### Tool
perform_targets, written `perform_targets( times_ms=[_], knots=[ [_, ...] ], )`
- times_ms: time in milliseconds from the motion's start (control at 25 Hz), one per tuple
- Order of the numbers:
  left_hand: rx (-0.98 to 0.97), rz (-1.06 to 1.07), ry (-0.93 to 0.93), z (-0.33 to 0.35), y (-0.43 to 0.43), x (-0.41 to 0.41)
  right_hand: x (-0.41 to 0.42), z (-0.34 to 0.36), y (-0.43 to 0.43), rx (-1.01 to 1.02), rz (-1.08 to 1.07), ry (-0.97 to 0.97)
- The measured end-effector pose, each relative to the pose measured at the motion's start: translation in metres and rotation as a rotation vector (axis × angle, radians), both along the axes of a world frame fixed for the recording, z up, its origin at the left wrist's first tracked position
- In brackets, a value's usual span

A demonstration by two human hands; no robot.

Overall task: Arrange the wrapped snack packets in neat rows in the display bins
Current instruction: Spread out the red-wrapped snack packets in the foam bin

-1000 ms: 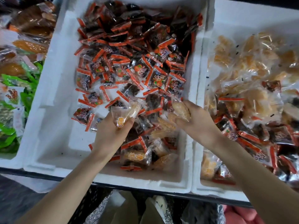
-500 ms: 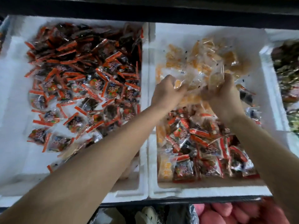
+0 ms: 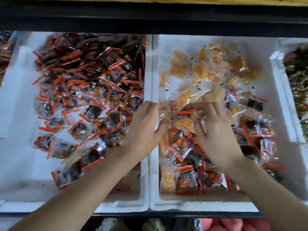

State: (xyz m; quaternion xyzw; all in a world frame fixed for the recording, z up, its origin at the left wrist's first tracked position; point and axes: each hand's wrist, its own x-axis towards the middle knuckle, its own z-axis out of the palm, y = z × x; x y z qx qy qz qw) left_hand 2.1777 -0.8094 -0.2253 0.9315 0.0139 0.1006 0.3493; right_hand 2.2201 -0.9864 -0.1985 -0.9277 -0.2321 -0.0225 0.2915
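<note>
Two white foam bins stand side by side. The left bin (image 3: 21,164) holds a loose heap of dark packets with red edges (image 3: 93,90). In the right bin (image 3: 266,194), clear packets with orange snacks (image 3: 206,70) lie at the back and red-edged dark packets (image 3: 188,182) at the front. My left hand (image 3: 146,127) hovers over the wall between the bins, fingers spread, its fingertips by a clear wrapper. My right hand (image 3: 218,132) is above the middle of the right bin, fingers spread and holding nothing. Both hands are blurred.
A dark shelf rail (image 3: 150,17) runs along the back above the bins. Another white bin (image 3: 281,97) with dark packets adjoins on the right. Brown packets (image 3: 5,52) show at the far left. Below the front edge lie pink bags (image 3: 233,225).
The hands carried orange packets from the left bin to the right bin. Since half a second ago they have let go, spread their fingers and drawn back toward me.
</note>
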Motion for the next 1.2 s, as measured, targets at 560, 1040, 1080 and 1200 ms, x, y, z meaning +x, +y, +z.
perform_targets(
  times_ms=[560,1040,1080,1200],
  knots=[
    [0.138,0.258,0.522,-0.076,0.168,-0.141,-0.067,-0.073,0.164,-0.453,0.308,0.381],
    [-0.023,-0.06,0.531,-0.064,0.161,-0.147,-0.051,-0.065,0.16,-0.453,0.391,0.357],
    [0.015,-0.1,0.59,-0.066,0.161,-0.144,-0.05,-0.068,0.162,-0.476,0.399,0.346],
    [0.008,-0.12,0.629,-0.068,0.161,-0.138,-0.047,-0.072,0.167,-0.459,0.376,0.316]
  ],
)
